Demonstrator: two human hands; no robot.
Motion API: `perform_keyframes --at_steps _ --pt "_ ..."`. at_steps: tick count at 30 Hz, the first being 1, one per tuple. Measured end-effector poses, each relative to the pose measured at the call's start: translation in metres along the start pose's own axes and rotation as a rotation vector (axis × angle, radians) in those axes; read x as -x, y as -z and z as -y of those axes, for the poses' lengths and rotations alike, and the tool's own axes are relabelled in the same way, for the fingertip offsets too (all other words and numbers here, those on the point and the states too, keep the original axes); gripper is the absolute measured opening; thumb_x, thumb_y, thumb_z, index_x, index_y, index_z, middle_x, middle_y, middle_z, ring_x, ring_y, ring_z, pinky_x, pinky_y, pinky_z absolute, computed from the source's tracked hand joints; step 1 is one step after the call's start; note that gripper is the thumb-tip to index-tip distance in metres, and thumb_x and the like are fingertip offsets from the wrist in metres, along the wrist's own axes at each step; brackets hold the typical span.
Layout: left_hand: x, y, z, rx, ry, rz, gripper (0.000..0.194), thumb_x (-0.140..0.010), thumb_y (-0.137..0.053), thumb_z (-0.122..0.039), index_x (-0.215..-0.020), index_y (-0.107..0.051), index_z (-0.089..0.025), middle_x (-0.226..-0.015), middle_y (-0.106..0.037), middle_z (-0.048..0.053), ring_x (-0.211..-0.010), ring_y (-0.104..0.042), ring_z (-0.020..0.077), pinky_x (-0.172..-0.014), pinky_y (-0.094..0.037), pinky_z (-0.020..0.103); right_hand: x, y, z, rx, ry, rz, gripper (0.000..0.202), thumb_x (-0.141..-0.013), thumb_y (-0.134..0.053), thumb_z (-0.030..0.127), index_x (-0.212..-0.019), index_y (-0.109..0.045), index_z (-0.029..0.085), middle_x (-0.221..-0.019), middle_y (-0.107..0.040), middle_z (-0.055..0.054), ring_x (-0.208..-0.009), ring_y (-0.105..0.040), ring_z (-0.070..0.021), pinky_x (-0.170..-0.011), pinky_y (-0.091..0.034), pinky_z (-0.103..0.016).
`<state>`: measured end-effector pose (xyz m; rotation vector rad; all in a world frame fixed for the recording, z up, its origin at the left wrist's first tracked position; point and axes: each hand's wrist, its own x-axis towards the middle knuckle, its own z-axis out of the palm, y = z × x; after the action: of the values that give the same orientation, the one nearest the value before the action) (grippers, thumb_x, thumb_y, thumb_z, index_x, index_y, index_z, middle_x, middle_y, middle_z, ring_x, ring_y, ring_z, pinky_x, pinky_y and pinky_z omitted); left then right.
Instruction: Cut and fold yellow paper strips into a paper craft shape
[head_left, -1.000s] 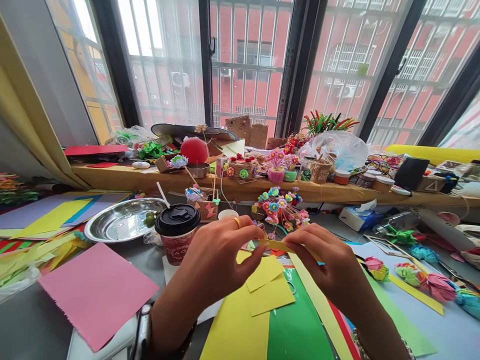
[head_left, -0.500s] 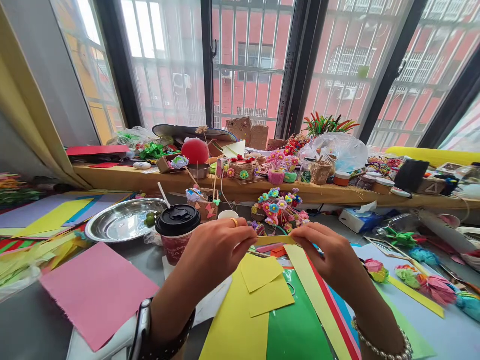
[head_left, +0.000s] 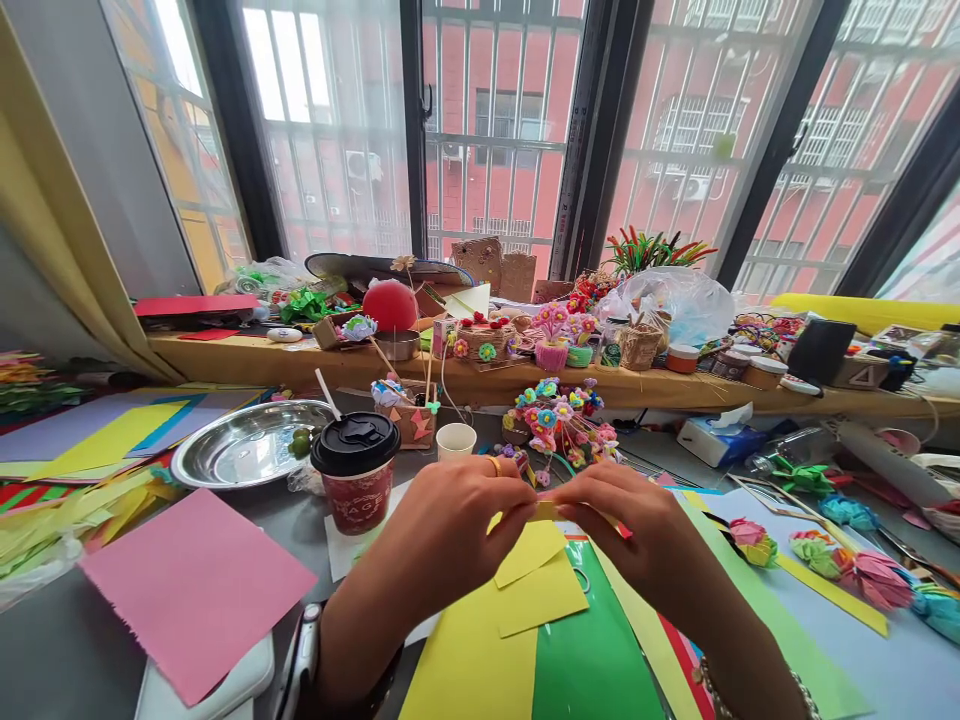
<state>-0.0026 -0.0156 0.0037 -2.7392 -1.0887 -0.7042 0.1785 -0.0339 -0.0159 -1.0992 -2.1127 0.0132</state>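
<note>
A small strip of yellow paper (head_left: 547, 510) is pinched between both hands above the table. My left hand (head_left: 469, 520) holds its left end between thumb and fingers, and my right hand (head_left: 616, 508) grips the right end. Only a short piece shows between the fingertips; the rest is hidden. Beneath the hands lie yellow paper pieces (head_left: 546, 592), overlapping on a larger yellow sheet (head_left: 469, 665) and a green glossy folder (head_left: 592, 650).
A lidded paper cup with a straw (head_left: 358, 490) stands left of my left hand. Nearby are a steel plate (head_left: 225, 450), a pink sheet (head_left: 199, 590), a small white cup (head_left: 455, 442) and craft flowers (head_left: 555, 415). Crumpled paper flowers (head_left: 877, 578) lie right.
Both hands have come closer together and moved slightly lower, so less of the yellow strip shows between them. The small white cup is now more visible.
</note>
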Motion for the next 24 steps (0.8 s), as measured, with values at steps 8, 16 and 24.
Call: perform_keyframes --at_steps 8,16,24 --pt "0.005 0.005 0.020 -0.143 0.149 -0.132 0.020 -0.079 -0.044 -0.022 -0.074 -0.064 -0.021 -0.070 -0.064 0.001 -0.062 -0.058 0.0147 -0.053 -0.039 0.022 0.004 0.007 -0.012 0.046 -0.101 0.008 0.015 -0.080 -0.048 0.017 -0.077 -0.063 0.020 -0.075 -0.064 -0.002 -0.068 -0.058 -0.0153 -0.060 -0.043 -0.024" --pt "-0.004 -0.008 0.003 0.061 -0.004 0.000 0.019 -0.081 -0.044 -0.030 -0.090 -0.060 -0.024 -0.076 -0.064 -0.001 -0.068 -0.059 0.0129 -0.057 -0.039 0.020 0.002 -0.002 -0.003 0.022 -0.036 0.086 0.017 -0.082 -0.046 0.019 -0.082 -0.063 0.021 -0.072 -0.062 -0.001 -0.067 -0.057 -0.0137 -0.059 -0.042 -0.023" --pt "-0.003 -0.003 0.011 0.053 0.073 0.044 0.017 -0.081 -0.044 -0.023 -0.075 -0.059 -0.019 -0.069 -0.064 0.000 -0.062 -0.056 0.0129 -0.055 -0.035 0.021 0.003 0.004 -0.016 0.022 -0.075 0.081 0.017 -0.081 -0.046 0.020 -0.079 -0.064 0.021 -0.073 -0.064 -0.001 -0.067 -0.059 -0.0144 -0.059 -0.045 -0.024"
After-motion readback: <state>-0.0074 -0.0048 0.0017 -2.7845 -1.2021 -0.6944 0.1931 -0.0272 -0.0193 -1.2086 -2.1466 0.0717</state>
